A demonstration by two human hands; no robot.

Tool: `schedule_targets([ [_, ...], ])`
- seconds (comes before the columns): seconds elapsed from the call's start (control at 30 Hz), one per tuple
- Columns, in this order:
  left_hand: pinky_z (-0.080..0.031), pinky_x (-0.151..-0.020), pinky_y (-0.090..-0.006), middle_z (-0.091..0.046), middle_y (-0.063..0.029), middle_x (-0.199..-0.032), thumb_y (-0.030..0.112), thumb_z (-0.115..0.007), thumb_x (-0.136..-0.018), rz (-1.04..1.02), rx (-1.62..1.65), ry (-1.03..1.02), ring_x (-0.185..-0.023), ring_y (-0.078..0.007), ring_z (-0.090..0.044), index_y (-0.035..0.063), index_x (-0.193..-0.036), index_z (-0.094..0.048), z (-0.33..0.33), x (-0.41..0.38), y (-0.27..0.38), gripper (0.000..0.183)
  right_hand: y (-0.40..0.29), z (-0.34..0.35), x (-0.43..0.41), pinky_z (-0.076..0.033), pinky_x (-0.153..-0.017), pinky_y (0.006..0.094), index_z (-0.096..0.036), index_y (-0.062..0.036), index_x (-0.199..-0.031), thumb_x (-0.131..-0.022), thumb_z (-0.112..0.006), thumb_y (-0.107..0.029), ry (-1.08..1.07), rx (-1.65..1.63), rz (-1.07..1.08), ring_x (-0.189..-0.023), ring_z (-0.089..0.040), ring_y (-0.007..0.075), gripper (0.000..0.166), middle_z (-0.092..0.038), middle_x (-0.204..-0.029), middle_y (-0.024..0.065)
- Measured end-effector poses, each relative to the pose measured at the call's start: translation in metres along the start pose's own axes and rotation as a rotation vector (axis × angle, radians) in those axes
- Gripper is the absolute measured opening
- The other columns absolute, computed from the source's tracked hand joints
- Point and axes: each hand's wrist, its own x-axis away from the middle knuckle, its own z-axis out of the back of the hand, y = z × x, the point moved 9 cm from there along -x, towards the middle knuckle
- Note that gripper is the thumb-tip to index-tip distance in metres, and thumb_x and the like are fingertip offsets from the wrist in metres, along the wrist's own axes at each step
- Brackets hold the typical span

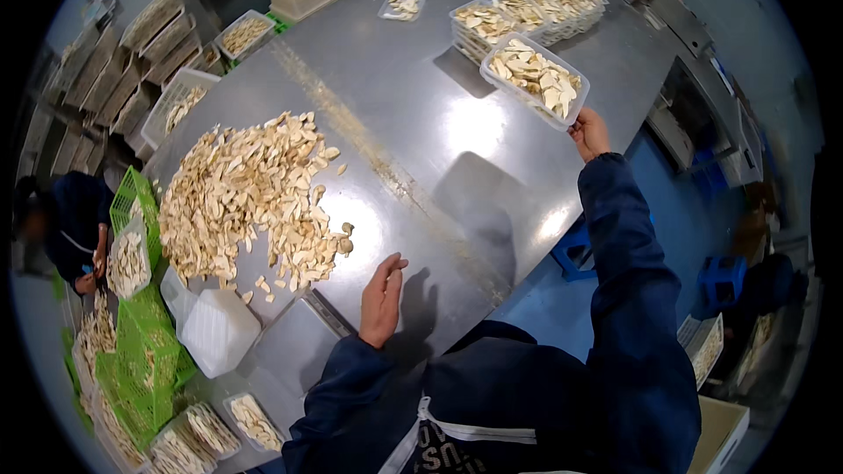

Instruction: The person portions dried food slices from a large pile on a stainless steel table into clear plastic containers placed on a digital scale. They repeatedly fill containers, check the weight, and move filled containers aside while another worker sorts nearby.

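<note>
My right hand [591, 133] grips the near corner of a clear plastic tray [571, 114] filled with pale dried slices [527, 72], which look like mushroom. This tray is held up off the steel table, beside stacks of similar filled trays [527, 13]. My left hand [380, 301] hovers over the table near the front, fingers extended and holding nothing. To its left spreads a large loose pile of the slices [244, 197]. A flat metal-topped device [296, 336], apparently a scale, lies close to my left forearm. Next to it are stacked empty plastic trays [220, 334].
Green plastic baskets [141, 342] line the left edge, with a co-worker [76, 230] beyond. Filled trays [253, 421] stand at lower left. A small tray [403, 6] sits at the far side. A debris-strewn seam [369, 151] crosses the table [395, 79]. Blue stools [576, 253] are below right.
</note>
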Motion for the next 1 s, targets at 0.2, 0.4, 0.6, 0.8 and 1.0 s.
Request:
schedule_targets([
  [0.2, -0.043, -0.094, -0.0312, -0.056, -0.0165, -0.124, 0.020, -0.049, -0.097, 0.010, -0.131, -0.086, -0.113, -0.0228, -0.054, -0.0018, -0.131, -0.045, -0.040, -0.010, -0.037, 0.041, -0.033, 0.081, -0.055, -0.044, -0.052, 0.0226, -0.058, -0.0008, -0.085, -0.086, -0.057, -0.011, 0.155, -0.102, 0.003, -0.060, -0.054, 0.0113, 0.010, -0.057, -0.072, 0.0040],
  [0.4, -0.037, -0.101, -0.0397, -0.049, -0.0236, -0.128, 0.023, -0.057, -0.090, -0.198, -0.440, -0.091, -0.119, -0.0370, -0.046, -0.0030, -0.130, -0.043, -0.100, -0.065, -0.006, 0.050, -0.091, 0.175, -0.150, -0.044, -0.054, 0.0248, -0.059, 0.0013, -0.088, -0.091, -0.053, -0.014, 0.259, -0.106, 0.076, -0.061, -0.053, 0.0138, 0.017, -0.059, -0.074, 0.0063],
  [0.6, -0.033, -0.103, -0.0446, -0.045, -0.0254, -0.131, 0.018, -0.059, -0.086, -0.259, -0.568, 0.061, -0.122, -0.0415, -0.041, -0.0046, -0.129, -0.042, -0.174, -0.160, -0.006, 0.051, -0.149, 0.228, -0.273, -0.046, -0.053, 0.0257, -0.056, 0.0018, -0.081, -0.087, -0.057, -0.006, 0.341, -0.080, 0.149, -0.060, -0.056, 0.0149, 0.010, -0.057, -0.069, 0.0069],
  [0.8, -0.018, -0.110, -0.0503, -0.032, -0.0239, -0.142, 0.017, -0.059, -0.084, -0.145, -0.725, 0.195, -0.133, -0.0408, -0.026, -0.0011, -0.133, -0.040, -0.232, -0.261, -0.018, 0.055, -0.181, 0.289, -0.430, -0.046, -0.052, 0.0244, -0.058, 0.0037, -0.083, -0.085, -0.059, -0.004, 0.335, -0.063, 0.183, -0.056, -0.055, 0.0149, 0.008, -0.058, -0.067, 0.0078],
  [1.0, -0.011, -0.111, -0.0566, -0.023, -0.0245, -0.147, 0.022, -0.052, -0.083, -0.081, -1.093, 0.216, -0.137, -0.0427, -0.018, 0.0019, -0.135, -0.038, -0.268, -0.295, -0.032, 0.058, -0.153, 0.279, -0.540, -0.045, -0.050, 0.0243, -0.057, 0.0039, -0.079, -0.084, -0.058, -0.001, 0.383, -0.052, 0.134, -0.056, -0.057, 0.0158, 0.007, -0.059, -0.068, 0.0103],
])
